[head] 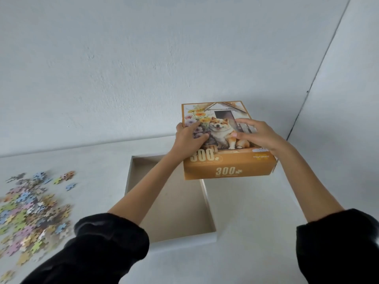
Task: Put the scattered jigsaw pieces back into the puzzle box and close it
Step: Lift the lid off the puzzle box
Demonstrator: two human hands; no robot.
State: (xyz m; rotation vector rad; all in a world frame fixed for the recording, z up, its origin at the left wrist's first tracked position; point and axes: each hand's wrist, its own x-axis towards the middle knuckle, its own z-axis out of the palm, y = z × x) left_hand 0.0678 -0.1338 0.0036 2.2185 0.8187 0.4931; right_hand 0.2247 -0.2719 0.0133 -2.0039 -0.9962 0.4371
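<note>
The orange puzzle box lid [229, 169], printed with a dog and "300", is held above the table at the centre right. My left hand [189, 140] grips its left edge, thumb on the picture and fingers wrapped round the side. My right hand [258, 134] lies on its top right with fingers spread, reaching over the right edge. The open box bottom [131, 175], white outside and grey inside, lies on the table below and to the left of the lid; nothing shows inside it. A heap of pastel jigsaw pieces [30, 214] is scattered at the far left.
The white table [256, 232] meets a white wall [143, 68] just behind the lid. A second wall forms a corner at the right [348, 99]. My black sleeves fill the bottom of the view.
</note>
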